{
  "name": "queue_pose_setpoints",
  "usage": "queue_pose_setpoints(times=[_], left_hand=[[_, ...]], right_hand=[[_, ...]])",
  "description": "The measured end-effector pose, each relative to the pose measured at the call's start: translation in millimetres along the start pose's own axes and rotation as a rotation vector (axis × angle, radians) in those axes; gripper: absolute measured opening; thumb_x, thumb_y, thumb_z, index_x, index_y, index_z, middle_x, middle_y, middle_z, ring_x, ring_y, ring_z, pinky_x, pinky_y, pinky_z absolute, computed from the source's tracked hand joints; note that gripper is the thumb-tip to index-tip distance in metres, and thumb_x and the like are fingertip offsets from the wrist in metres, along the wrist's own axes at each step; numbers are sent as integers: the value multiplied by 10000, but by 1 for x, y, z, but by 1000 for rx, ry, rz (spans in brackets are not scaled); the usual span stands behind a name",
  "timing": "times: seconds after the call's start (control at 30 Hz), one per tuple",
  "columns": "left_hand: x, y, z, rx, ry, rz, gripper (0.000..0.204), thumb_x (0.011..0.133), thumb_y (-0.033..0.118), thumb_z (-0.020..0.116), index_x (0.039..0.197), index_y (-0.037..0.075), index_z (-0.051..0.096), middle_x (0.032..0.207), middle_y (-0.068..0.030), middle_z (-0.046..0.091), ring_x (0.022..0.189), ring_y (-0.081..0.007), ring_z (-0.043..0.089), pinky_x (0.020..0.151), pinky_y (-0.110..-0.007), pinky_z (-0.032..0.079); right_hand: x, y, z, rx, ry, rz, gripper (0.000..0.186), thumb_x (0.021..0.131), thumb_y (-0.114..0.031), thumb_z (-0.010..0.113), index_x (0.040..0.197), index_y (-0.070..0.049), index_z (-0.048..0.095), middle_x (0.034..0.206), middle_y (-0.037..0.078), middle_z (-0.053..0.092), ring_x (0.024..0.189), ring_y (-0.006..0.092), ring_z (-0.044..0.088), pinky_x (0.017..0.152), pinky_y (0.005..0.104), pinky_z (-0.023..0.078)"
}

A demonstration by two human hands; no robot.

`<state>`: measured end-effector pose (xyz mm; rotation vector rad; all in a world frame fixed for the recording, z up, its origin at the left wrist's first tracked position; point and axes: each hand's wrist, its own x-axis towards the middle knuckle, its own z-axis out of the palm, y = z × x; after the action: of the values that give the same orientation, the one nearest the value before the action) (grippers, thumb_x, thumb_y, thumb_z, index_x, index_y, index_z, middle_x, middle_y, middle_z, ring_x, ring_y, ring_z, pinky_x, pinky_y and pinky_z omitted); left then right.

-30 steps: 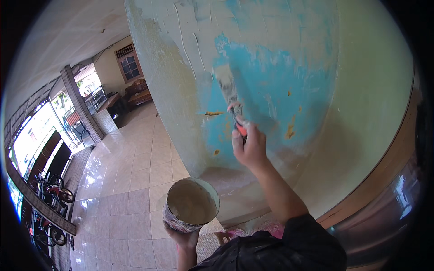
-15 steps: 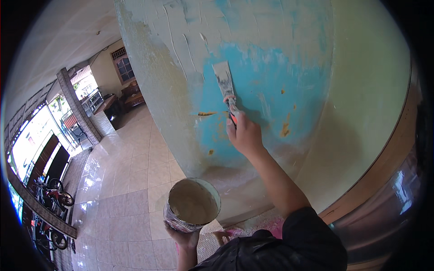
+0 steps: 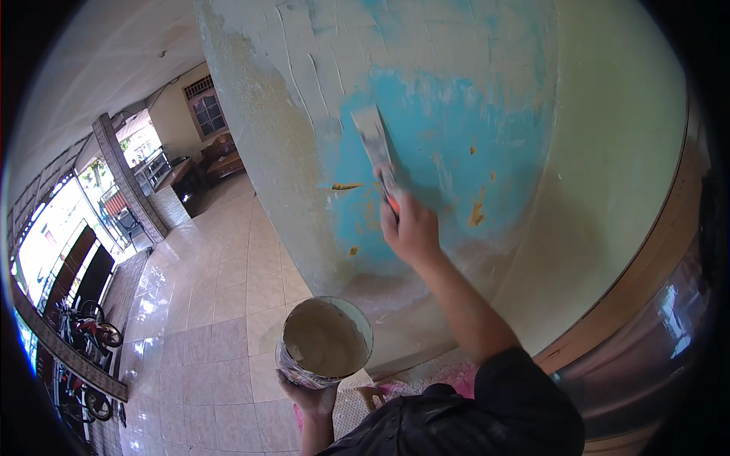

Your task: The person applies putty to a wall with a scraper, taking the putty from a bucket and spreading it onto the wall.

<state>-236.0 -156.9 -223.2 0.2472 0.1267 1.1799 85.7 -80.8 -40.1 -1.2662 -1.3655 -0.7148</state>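
Note:
My right hand [image 3: 413,228] grips a putty knife [image 3: 372,135] by its orange-and-dark handle, fingers wrapped round it. The knife's wide blade, smeared with pale filler, lies at or close against a bright blue patch of the wall [image 3: 426,106]; I cannot tell if it touches. Around the blue, a greyish-white filler coat covers the wall, with raised ridges at the upper left. Several brown chipped spots mark the blue area. Low down, my left hand [image 3: 310,394] holds a round bucket [image 3: 363,311] from below and the side. Beige filler [image 3: 323,342] sits inside it.
On the left stretches a glossy tiled floor [image 3: 220,304], with a pillar [image 3: 131,178], a wooden bench [image 3: 222,157] and parked motorcycles [image 3: 91,330] further off. A pale green wall [image 3: 623,152] curves away at right, edged by a wooden strip [image 3: 608,323]. A perforated chair seat [image 3: 350,414] is below me.
The putty knife's blade has shifted slightly left and tilted a little on the blue patch. The bucket stays almost in place in my left hand.

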Motion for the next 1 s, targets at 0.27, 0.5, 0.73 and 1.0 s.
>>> queue_pose_setpoints(times=[0.27, 0.5, 0.73, 1.0], left_hand=[[6, 4, -10, -27, -13, -6, 899, 862, 722, 531, 1574, 234, 281, 1618, -151, 253, 1483, -430, 260, 1113, -730, 299], [2, 12, -5, 78, -39, 24, 888, 862, 725, 520, 1575, 247, 295, 1622, -130, 269, 1490, -410, 261, 1114, -723, 298], [10, 17, -11, 89, -71, 44, 890, 861, 737, 502, 1577, 251, 296, 1632, -123, 256, 1497, -414, 242, 1135, -728, 246], [20, 15, -1, 26, -61, 55, 885, 865, 719, 525, 1574, 239, 300, 1620, -136, 270, 1484, -419, 268, 1115, -729, 291]], right_hand=[[75, -25, -18, 160, 91, -155, 321, 953, -188, 627, 1211, -8, 560, 976, 199, 710, 832, 398, 699, 704, 427, 554], [226, -79, -54, 65, 32, -262, 288, 988, -249, 577, 1220, -84, 537, 1045, 201, 698, 913, 428, 677, 759, 497, 539], [311, -104, -79, 23, 25, -586, 266, 972, -157, 538, 1159, 23, 478, 1031, 258, 646, 986, 438, 652, 862, 495, 530], [209, -52, -30, -63, 124, -442, 314, 916, -211, 638, 1199, -117, 541, 905, 153, 639, 737, 375, 656, 647, 488, 554]])
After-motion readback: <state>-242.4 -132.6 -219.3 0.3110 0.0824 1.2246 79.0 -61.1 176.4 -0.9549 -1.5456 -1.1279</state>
